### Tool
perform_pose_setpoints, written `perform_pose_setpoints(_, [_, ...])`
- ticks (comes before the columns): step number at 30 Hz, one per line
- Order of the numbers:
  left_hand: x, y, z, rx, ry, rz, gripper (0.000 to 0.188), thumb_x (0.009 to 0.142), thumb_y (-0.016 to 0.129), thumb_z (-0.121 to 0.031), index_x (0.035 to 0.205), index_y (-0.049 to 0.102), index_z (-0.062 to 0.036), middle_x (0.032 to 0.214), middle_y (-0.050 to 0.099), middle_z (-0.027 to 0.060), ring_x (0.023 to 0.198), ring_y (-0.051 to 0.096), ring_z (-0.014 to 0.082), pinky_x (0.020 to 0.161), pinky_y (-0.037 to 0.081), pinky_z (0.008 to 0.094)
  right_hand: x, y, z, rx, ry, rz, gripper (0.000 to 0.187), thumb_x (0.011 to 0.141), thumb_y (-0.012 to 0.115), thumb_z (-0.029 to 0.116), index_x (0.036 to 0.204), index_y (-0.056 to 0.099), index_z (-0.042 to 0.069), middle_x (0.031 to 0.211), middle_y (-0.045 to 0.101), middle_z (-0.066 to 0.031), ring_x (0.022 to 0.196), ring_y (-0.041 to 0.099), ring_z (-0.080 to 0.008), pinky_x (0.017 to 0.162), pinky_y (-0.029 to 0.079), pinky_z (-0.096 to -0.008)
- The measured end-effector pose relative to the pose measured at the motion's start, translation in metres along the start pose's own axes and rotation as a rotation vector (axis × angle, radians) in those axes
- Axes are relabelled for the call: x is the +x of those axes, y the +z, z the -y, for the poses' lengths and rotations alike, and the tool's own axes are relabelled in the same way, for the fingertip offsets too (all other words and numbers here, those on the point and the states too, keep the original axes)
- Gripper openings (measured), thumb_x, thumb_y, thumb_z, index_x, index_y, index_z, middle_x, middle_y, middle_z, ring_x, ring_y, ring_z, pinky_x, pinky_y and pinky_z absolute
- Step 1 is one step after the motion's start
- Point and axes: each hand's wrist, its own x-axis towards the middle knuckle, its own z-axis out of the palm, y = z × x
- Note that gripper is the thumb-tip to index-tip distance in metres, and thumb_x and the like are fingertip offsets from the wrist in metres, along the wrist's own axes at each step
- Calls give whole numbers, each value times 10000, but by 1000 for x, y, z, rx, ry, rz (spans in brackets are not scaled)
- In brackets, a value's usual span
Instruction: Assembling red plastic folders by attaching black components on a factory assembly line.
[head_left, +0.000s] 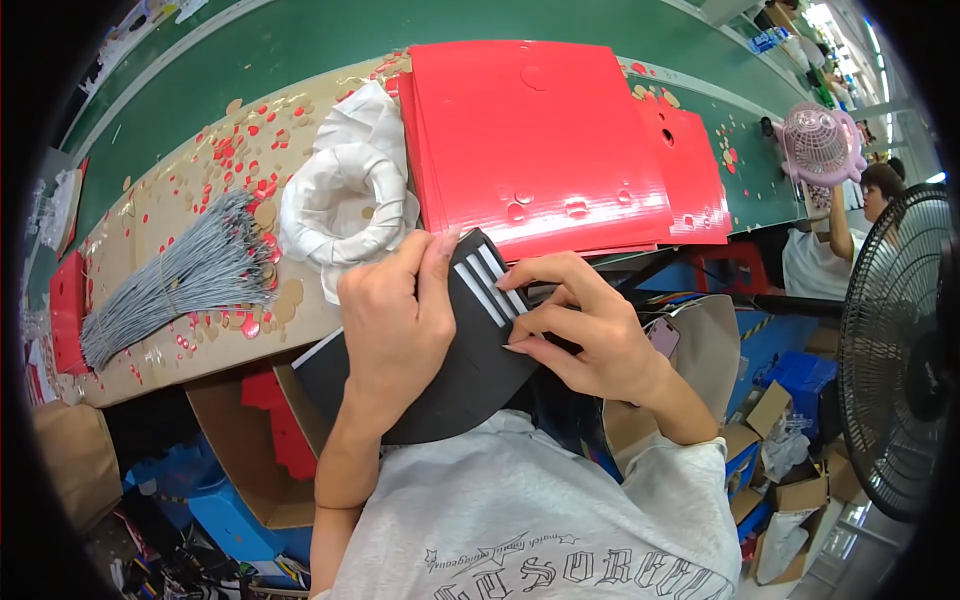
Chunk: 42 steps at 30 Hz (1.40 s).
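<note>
Black and slightly curved, the panel [475, 370] with white strips [490, 285] is held on the near side of the red sheet stack [540, 140]. The left hand [398, 305] has its fingers folded closed on the panel's upper part. The right hand [590, 330] bends its fingers, tips close together at the strips; whether they pinch, I cannot tell. Left of the stack lie a white wrapped ring [303, 215] and, farther left, grey wires [185, 275].

Your black piece [475, 370] carries parallel white strips [480, 296]. Beyond it, your stacked sheets [540, 140] are glossy red; the coil [352, 248] to their left is white. Farther left, your wire bundle [180, 285] is grey, on a brown covering [160, 218] speckled with red and tan scraps [228, 150]. Your shirt [530, 490] is pale grey with dark lettering.
</note>
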Motion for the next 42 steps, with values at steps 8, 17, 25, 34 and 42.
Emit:
perform_pose_setpoints(8, [1, -6, 3, -3, -6, 40, 220, 972, 613, -61, 764, 608, 10, 556, 493, 184, 444, 501, 331, 459, 336, 398, -4, 10, -4, -84, -118, -107, 267, 711, 824, -30, 966, 793, 41, 1139, 668, -147, 1000, 647, -229, 607, 593, -251])
perform_pose_setpoints(17, [1, -1, 8, 207, 182, 20, 152, 952, 628, -47, 809, 619, 2, 633, 553, 159, 559, 558, 312, 499, 377, 417, 18, -32, -2, 194, -18, -233, 147, 755, 801, -10, 864, 712, 33, 1031, 659, -105, 955, 669, -210, 817, 538, -330])
perform_pose_setpoints(25, [-8, 35, 4, 283, 449, 127, 170, 843, 720, -30, 808, 603, 87, 1275, 608, 220, 1229, 595, 396, 930, 534, 450, 95, -47, -69, -59, 53, 36, 101, 899, 708, 83, 918, 704, -16, 1129, 672, -74, 894, 660, -156, 752, 528, -274])
perform_pose_setpoints(34, [-10, 39, 4, 403, 479, 151, 157, 824, 721, -18, 815, 612, 95, 1300, 623, 188, 1250, 588, 409, 929, 539, 466, 95, -33, -67, -147, 13, -8, 80, 847, 754, 54, 902, 734, -1, 1085, 678, -63, 856, 680, -172, 687, 547, -267])
perform_pose_setpoints(42, [-11, 41, 1, 431, 502, 144, 168, 822, 728, -25, 775, 618, 93, 1287, 626, 188, 1248, 592, 407, 910, 548, 477, 99, -62, -113, -780, -62, -189, 322, 932, 690, 284, 1194, 714, 97, 1240, 692, -75, 1193, 603, -274, 970, 507, -416])
